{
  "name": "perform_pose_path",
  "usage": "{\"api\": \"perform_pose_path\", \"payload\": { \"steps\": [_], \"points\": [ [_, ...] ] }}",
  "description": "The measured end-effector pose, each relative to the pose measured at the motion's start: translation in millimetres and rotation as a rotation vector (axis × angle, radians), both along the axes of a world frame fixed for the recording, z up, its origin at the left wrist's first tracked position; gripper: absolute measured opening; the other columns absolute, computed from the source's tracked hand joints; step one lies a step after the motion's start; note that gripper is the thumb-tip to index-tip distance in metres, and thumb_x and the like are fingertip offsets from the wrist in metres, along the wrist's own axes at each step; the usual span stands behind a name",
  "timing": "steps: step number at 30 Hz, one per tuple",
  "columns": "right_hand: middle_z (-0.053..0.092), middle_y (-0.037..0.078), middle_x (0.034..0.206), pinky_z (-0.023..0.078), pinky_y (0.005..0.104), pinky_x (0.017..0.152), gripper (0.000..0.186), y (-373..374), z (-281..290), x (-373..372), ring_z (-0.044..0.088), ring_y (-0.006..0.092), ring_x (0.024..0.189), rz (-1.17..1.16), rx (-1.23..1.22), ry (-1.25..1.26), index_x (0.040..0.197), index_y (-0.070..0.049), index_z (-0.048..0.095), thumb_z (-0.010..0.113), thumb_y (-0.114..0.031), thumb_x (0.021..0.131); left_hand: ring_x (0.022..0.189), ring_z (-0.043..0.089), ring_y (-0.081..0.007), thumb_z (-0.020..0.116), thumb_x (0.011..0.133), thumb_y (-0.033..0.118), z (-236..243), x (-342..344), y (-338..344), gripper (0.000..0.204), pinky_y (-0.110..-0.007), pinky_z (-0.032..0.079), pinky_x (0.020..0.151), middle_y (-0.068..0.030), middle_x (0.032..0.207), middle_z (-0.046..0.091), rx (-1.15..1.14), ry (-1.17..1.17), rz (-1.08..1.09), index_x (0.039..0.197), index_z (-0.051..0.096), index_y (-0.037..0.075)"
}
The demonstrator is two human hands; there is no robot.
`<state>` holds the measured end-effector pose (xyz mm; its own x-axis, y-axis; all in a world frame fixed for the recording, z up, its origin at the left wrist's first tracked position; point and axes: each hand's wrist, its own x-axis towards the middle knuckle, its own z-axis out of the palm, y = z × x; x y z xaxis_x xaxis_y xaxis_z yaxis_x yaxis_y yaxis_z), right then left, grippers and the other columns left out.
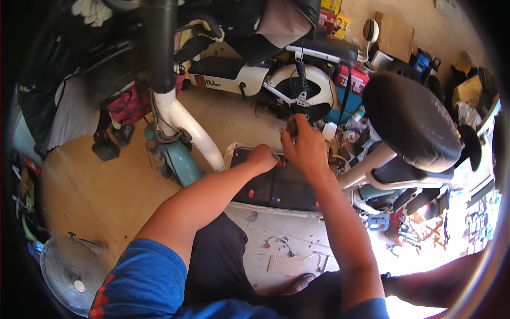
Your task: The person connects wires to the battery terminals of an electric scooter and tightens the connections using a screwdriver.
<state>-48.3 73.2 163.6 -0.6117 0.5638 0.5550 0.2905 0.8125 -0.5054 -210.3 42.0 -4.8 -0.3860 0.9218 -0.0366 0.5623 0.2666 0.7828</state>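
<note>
My left hand (pixel 262 160) is closed, its fingertips down at a red terminal (pixel 281 165) on the black batteries (pixel 268 186). What it pinches is too small to make out. Higher and to the right, my right hand (pixel 306 148) is closed with thumb and fingers curled round a small dark thing (pixel 291 125) whose kind I cannot tell. The batteries lie side by side in the footboard tray (pixel 255 206) of a two-wheeler, between its white frame tube (pixel 199 141) and its black saddle (pixel 411 121). Another red terminal (pixel 251 193) shows nearer to me.
A white electric scooter (pixel 228 77) stands just beyond. Cardboard (pixel 287 264) and loose wire lie on the floor near me. A fan (pixel 74 276) is at the lower left. Boxes and clutter crowd the right. A bare limb (pixel 441 282) enters at the lower right.
</note>
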Motion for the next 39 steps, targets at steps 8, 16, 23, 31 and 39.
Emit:
{"api": "perform_pose_path", "payload": {
  "steps": [8,16,23,31,39],
  "points": [
    [0.061,0.001,0.065,0.045,0.027,0.054,0.03,46,-7,-21,0.056,0.0103,0.053,0.452,-0.939,0.083,0.081,-0.004,0.063,0.077,-0.025,0.098,0.097,0.075,-0.0417,0.076,0.082,0.026,-7,-5,8,0.024,-0.048,0.058,0.087,-0.0239,0.099,0.077,-0.075,0.002,0.016,0.093,0.083,0.005],
    [0.048,-0.005,0.06,0.028,0.0284,0.051,0.038,18,-43,-70,0.037,0.0043,0.056,-0.19,-0.476,0.77,0.07,-0.003,0.06,0.078,-0.021,0.099,0.093,0.076,-0.0424,0.077,0.08,0.024,23,4,1,0.022,-0.049,0.06,0.083,-0.0239,0.095,0.077,-0.074,0.077,0.026,0.093,0.085,0.007],
    [0.051,-0.009,0.066,0.028,0.0247,0.053,0.03,10,-31,-57,0.039,0.0019,0.061,0.225,-0.482,0.29,0.08,-0.005,0.065,0.083,-0.021,0.097,0.099,0.076,-0.0393,0.075,0.082,0.025,-6,1,5,0.022,-0.048,0.059,0.091,-0.023,0.099,0.078,-0.005,0.071,-0.014,0.094,0.085,0.008],
    [0.051,-0.009,0.069,0.031,0.023,0.056,0.03,-2,-24,20,0.04,0.0016,0.065,0.06,-0.55,0.583,0.082,-0.004,0.064,0.083,-0.022,0.098,0.1,0.076,-0.0313,0.079,0.087,0.034,18,10,-2,0.026,-0.04,0.057,0.093,-0.016,0.099,0.081,-0.103,-0.042,-0.047,0.098,0.087,0.012],
    [0.055,-0.006,0.072,0.037,0.0242,0.059,0.03,-1,-71,31,0.047,0.0037,0.067,-0.078,-0.472,0.528,0.085,-0.004,0.065,0.08,-0.024,0.1,0.097,0.076,-0.0354,0.085,0.082,0.045,23,17,-8,0.035,-0.045,0.058,0.088,-0.0174,0.098,0.08,-0.1,0.056,-0.002,0.093,0.087,0.012]
  ]
}}
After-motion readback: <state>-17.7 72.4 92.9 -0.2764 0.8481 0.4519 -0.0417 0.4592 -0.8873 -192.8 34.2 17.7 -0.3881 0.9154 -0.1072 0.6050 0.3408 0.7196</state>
